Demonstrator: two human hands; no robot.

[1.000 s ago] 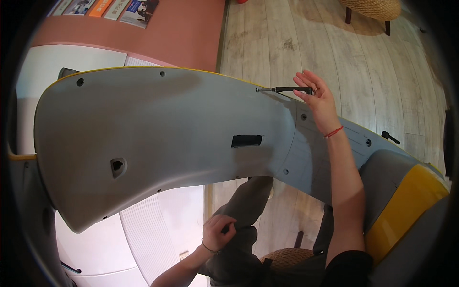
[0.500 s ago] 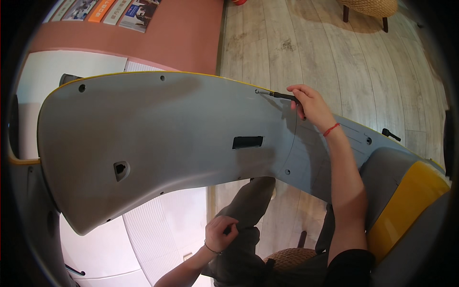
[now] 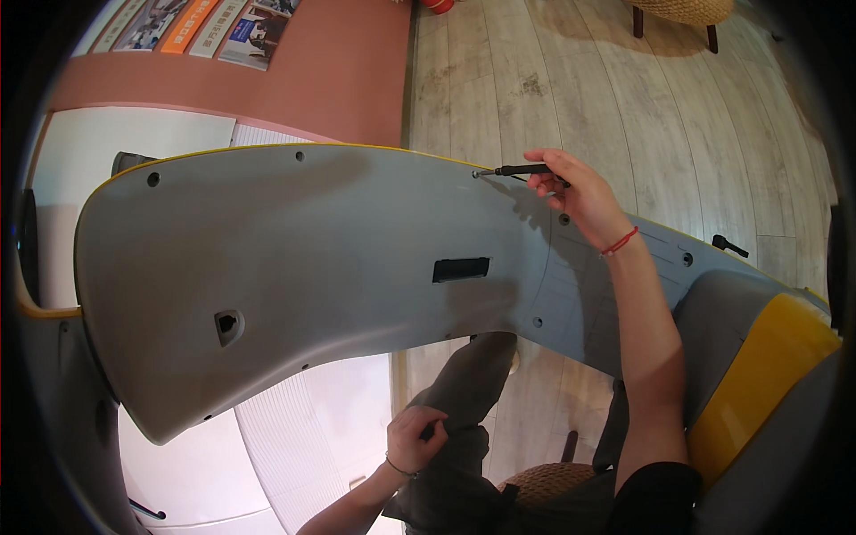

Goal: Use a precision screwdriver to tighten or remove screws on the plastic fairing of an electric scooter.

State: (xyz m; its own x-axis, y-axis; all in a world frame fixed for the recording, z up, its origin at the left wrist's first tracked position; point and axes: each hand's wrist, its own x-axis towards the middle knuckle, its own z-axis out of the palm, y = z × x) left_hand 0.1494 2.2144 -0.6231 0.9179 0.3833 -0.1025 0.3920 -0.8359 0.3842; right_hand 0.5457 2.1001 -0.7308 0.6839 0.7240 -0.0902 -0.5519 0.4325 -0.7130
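My right hand [image 3: 575, 189] is closed on the black handle of a slim screwdriver [image 3: 510, 170], which lies nearly level across the picture. Its metal tip points left and meets a spot near the upper edge of a large curved grey plastic panel [image 3: 339, 232] trimmed in yellow. Whether the tip sits in a screw hole is too small to tell. Down by my thigh, my left hand [image 3: 416, 440] is curled, thumb against fingers; anything inside it is hidden.
The panel has several holes, a dark rectangular slot [image 3: 461, 268] and a socket recess [image 3: 229, 327]. A yellow and grey part [image 3: 758, 374] rises at right, near a black lever [image 3: 729, 245]. Woven stools [image 3: 682, 9] stand on the wood floor; a pink surface [image 3: 339, 80] borders the top left.
The screwdriver's handle end has risen, so it now slopes less, and my right fingers have shifted on it. My left hand stays curled. The whole view has moved slightly.
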